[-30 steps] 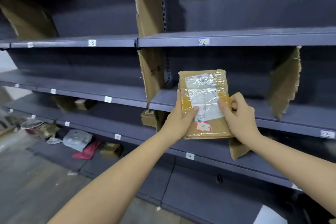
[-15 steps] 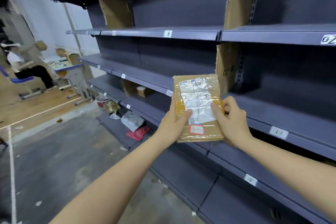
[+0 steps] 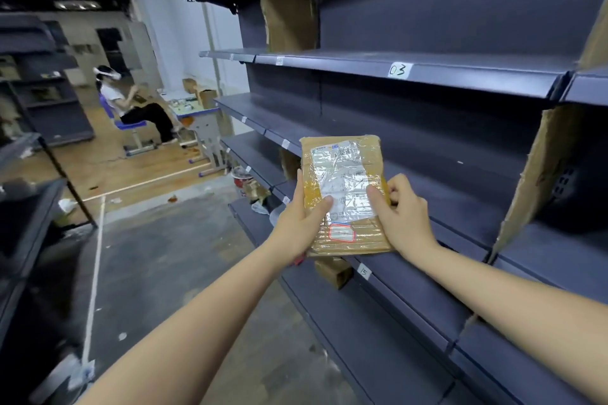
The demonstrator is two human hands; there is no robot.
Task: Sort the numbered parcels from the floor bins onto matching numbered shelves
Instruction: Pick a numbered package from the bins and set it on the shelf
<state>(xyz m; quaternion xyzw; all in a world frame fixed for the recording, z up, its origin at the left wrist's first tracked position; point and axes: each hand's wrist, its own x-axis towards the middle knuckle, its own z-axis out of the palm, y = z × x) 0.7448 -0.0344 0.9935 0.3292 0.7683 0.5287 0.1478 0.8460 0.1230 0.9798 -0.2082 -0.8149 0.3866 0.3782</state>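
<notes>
Both hands, left (image 3: 297,223) and right (image 3: 403,214), grip taped brown parcel (image 3: 345,194) upright in front of grey shelves (image 3: 427,72); label 03 (image 3: 398,70) above, cardboard divider (image 3: 539,171) right, seated person (image 3: 131,102) far left.

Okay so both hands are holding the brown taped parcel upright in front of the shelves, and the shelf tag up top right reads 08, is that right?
Not quite. The head view shows the white handwritten shelf tag reading 03, not 08. The rest holds: the left hand and right hand both hold the brown taped cardboard parcel upright before the dark grey metal shelves.
</notes>
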